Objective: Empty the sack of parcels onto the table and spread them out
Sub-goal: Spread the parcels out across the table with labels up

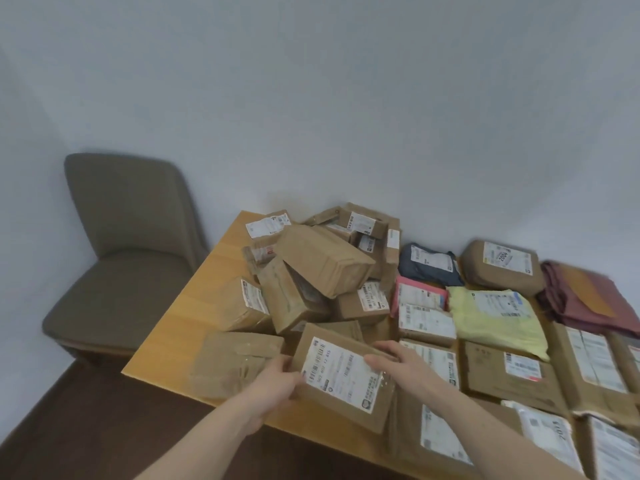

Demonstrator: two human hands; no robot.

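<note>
While both hands grip it from opposite sides, a flat brown cardboard parcel with a white barcode label (343,377) is tilted at the near edge of the light wooden table (180,306). The left hand (273,386) curls its fingers round the parcel's left edge, and the right hand (405,367) holds the right edge with its thumb lying over the label. Just left of it lies a taped brown box (235,363), touching the held parcel's side. Behind them rises a jumbled heap of brown cardboard boxes (318,265), leaning on one another at the table's left end. To the right, parcels lie flat side by side: a pale yellow plastic mailer (495,320), a pink mailer (419,296), a dark blue mailer (429,265) and a rounded brown padded package (502,268). A folded maroon cloth sack (588,296) rests at the far right, against the grey wall. An olive-brown upholstered chair (124,251) stands beside the table's left end.
</note>
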